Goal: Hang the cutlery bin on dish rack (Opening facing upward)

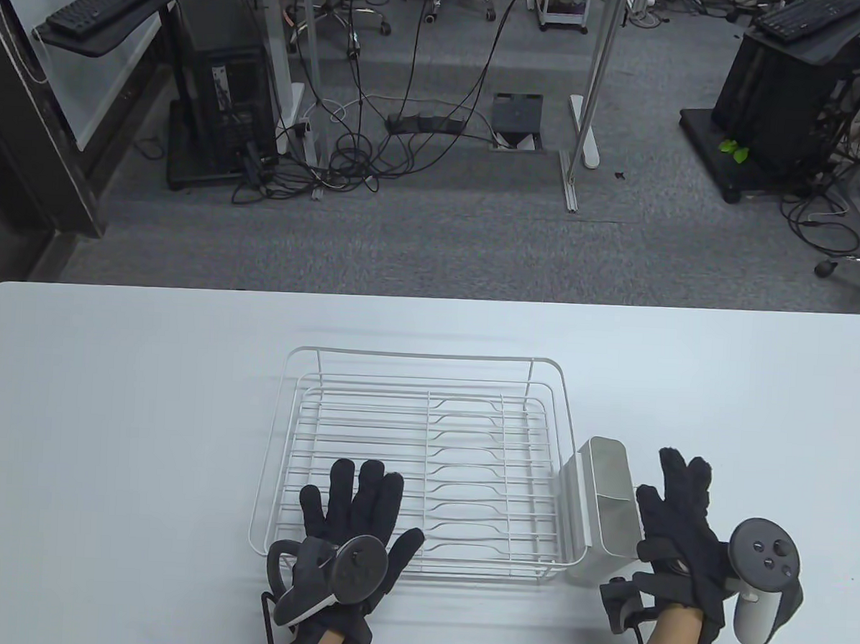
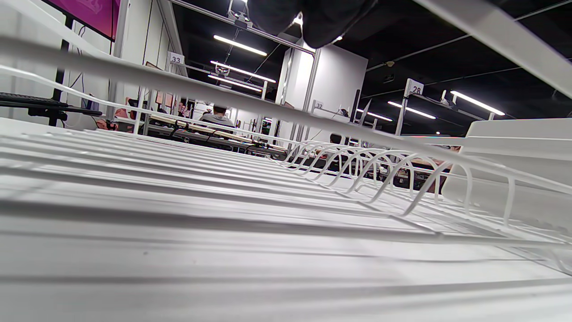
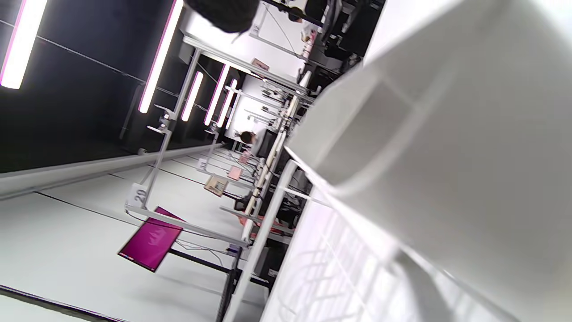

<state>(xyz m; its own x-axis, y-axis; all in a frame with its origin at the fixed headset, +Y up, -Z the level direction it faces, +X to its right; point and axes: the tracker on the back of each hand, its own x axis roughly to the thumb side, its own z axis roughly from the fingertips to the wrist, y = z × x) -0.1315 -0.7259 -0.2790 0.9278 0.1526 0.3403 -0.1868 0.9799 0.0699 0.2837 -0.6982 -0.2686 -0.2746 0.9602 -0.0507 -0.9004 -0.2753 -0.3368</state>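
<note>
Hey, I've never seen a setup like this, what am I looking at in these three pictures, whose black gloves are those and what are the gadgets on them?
No robot here: a person works with both hands in black sensor gloves, and a tracker strapped to the back of each hand records its movement. The wide picture looks down at a white table. The other two come from cameras on the wrists, so they look tilted and very close.

On the table stands a white wire dish rack. A metal cutlery bin stands against the rack's right side, opening upward.

The left hand lies flat with spread fingers over the rack's near edge. The right hand is open beside the bin, its thumb close to the bin wall. Neither hand has a grip on anything.
</note>
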